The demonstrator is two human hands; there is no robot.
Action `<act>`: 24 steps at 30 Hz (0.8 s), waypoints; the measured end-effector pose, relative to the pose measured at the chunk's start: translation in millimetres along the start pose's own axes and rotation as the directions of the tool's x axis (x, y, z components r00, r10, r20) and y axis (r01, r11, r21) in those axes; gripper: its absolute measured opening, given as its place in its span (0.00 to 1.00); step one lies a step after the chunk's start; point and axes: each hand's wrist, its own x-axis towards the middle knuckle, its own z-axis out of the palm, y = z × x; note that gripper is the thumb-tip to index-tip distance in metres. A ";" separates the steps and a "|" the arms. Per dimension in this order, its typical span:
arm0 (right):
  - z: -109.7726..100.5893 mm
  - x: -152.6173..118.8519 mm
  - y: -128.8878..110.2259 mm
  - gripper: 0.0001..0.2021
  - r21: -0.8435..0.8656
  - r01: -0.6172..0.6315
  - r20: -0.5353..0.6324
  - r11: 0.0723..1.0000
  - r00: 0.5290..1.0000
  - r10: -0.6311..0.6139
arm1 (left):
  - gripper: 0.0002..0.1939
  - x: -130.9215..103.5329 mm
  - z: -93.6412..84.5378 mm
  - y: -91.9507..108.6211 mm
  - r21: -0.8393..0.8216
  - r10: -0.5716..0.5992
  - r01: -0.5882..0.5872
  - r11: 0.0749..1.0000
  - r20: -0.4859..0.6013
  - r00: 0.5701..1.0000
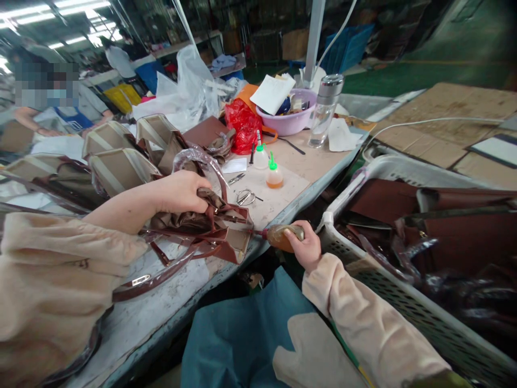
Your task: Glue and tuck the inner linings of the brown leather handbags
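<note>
A brown handbag lies on its side at the table's front edge, its dark lining bunched up near the opening. My left hand is closed on that lining from the left. In my right hand is a squeeze bottle of amber liquid, tipped sideways. Its thin tip points left and reaches the bag's edge; whether it touches cannot be made out. Scissors lie just behind the bag. Two small green-tipped bottles, one with amber liquid and one whitish, stand farther back.
Several more bags stand on the left of the table. Behind are a red plastic bag, a purple basin and a clear water bottle. A white crate of brown bags stands at right. A co-worker is at far left.
</note>
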 end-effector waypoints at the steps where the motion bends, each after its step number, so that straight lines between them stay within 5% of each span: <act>1: 0.7 1.8 0.9 0.12 -0.003 -0.005 -0.002 1.000 1.000 0.005 | 0.14 2.3 -0.6 -0.8 0.002 -0.004 0.004 1.000 -0.004 1.000; 7: 4.7 11.5 2.9 0.12 -0.023 0.000 0.008 1.000 1.000 0.000 | 0.14 12.5 -6.0 -0.9 0.053 -0.012 0.013 0.999 -0.017 1.000; 19: -0.2 16.0 -10.8 0.10 -0.080 0.209 0.043 0.975 0.978 -0.206 | 0.19 26.1 -8.4 -6.4 0.022 -0.026 0.027 0.999 -0.022 0.999; 24: -4.6 16.0 -14.4 0.10 -0.045 0.154 0.078 0.987 0.986 -0.151 | 0.18 25.2 -8.8 -3.7 0.047 -0.022 0.023 0.999 -0.026 0.999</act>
